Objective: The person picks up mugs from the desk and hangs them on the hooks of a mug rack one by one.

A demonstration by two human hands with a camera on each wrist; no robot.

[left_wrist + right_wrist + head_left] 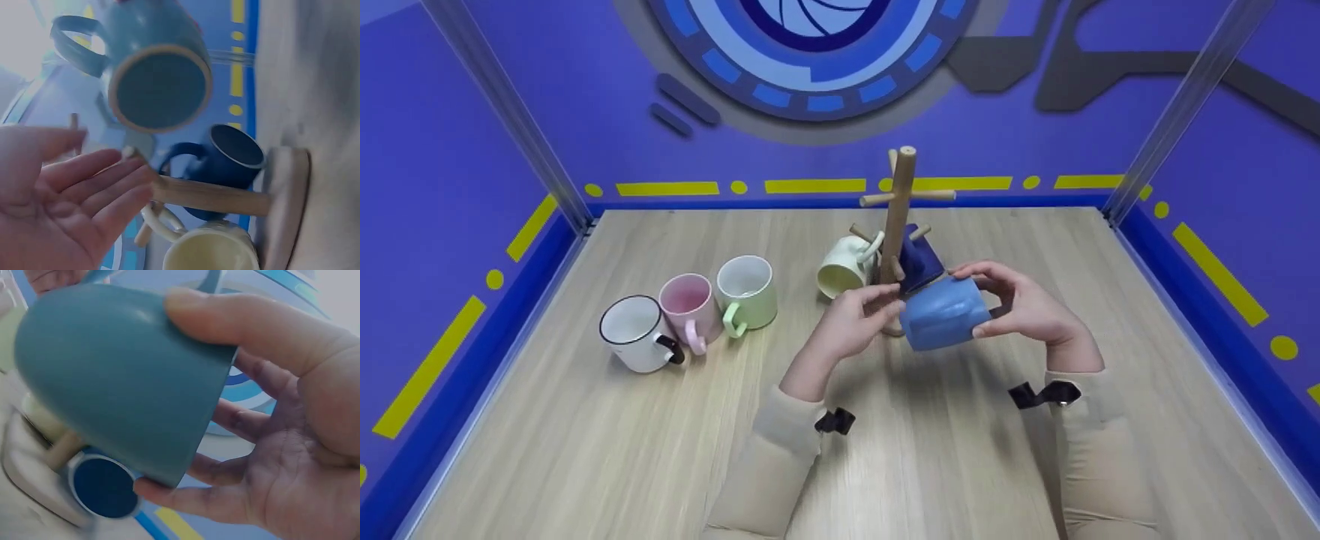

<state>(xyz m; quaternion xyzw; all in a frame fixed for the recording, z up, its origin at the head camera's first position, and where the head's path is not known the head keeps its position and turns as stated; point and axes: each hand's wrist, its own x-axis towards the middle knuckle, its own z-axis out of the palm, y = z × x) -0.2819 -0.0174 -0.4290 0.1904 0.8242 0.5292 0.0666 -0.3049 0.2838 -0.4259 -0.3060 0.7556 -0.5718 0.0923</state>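
My right hand (1035, 309) grips a light blue mug (945, 315) near its rim, thumb on one side and fingers on the other. The mug is tilted on its side in the air before a wooden mug rack (897, 217). In the left wrist view its handle and round base (160, 90) show. My left hand (847, 324) is beside the rack, fingers nearly straight and holding nothing; its fingertips lie close to a peg, contact unclear. On lower pegs hang a cream mug (842, 268) and a dark blue mug (919, 259), the latter partly behind the light blue one.
On the left of the table (660, 450) stand a white mug with a black rim (639, 345), a pink mug (690, 306) and a green mug (754, 296), close together. Upper pegs (934, 195) stick out from the rack. Purple-blue panels (780, 161) enclose the back and sides.
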